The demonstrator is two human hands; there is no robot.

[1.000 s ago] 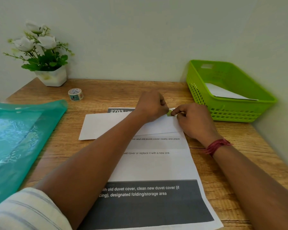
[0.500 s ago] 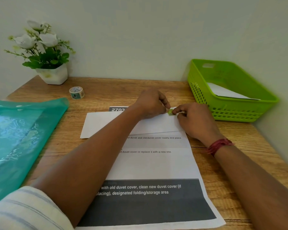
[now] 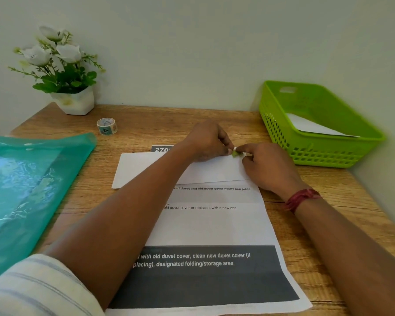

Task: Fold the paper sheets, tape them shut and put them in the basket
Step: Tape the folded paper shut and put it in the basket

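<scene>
Nearest bit: large printed paper sheet with a dark grey band (image 3: 214,224), flat on the wooden table (image 3: 146,124), on the near side of both grips and running under the forearms.
Task thing: folded white paper strip (image 3: 146,169), lying over that sheet's far end, directly under the grips. Its long axis runs left-right, and most of it sticks out past the left grip.
Left grip (image 3: 205,142): fingers curled, pinched onto a small green scrap of tape (image 3: 235,153) at the strip's far edge.
Right grip (image 3: 267,165): pinching the same scrap from the other side.
What matters next: lime green plastic basket (image 3: 324,153) sits right of and beyond the right grip, so that hand looks nearer for the drop once the tape's pressed down, I reckon.
Farther off: small patterned tape roll (image 3: 106,126), well left of the left grip.
</scene>
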